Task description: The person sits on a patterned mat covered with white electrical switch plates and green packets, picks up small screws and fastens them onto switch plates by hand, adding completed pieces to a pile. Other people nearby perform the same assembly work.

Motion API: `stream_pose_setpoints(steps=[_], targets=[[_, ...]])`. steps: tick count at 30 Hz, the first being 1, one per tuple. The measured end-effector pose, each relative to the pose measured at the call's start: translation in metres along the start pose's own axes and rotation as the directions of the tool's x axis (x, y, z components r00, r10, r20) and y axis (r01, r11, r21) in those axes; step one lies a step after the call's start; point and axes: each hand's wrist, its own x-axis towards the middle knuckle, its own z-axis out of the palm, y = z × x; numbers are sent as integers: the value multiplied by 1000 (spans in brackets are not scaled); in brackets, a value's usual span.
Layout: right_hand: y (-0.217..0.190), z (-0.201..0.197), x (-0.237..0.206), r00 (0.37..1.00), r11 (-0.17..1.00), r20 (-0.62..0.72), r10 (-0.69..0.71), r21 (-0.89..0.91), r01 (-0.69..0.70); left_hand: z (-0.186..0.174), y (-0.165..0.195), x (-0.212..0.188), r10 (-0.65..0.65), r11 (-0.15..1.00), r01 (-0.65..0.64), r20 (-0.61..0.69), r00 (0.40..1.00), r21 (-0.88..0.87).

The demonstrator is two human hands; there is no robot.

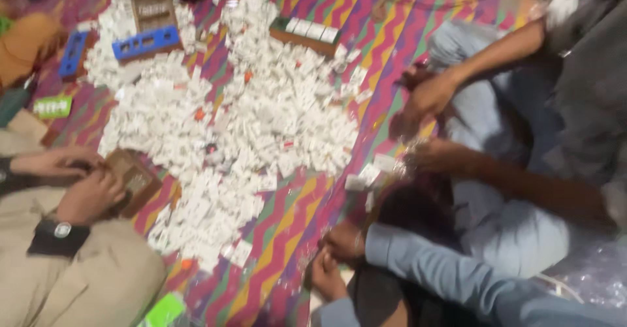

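Frame is blurry. I see my left hand [326, 277] and right hand [343, 241] low down, close together, fingers curled inward. I can't tell if they pinch anything; nothing shows clearly between them. Big pile of small white pieces [248, 118] lies up and left of the hands on a zigzag-striped mat [287, 235], its near edge just left of them. A few loose white pieces [366, 175] sit above the right hand. Far left, a co-worker's hands [85, 193] hold a brown tray [134, 180]. Up right, another person's hands [428, 98] work over the mat. Blue trays [147, 43] are beyond the pile.
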Motion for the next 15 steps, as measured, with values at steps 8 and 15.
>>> stream_pose_setpoints(steps=[8, 15], targets=[[11, 5, 4, 987, 971, 35, -157, 188, 147, 10, 5, 7, 87, 959, -47, -132, 987, 280], [29, 11, 9, 977, 862, 199, -71, 505, -40, 3, 0, 6, 147, 965, -118, -110, 983, 235]])
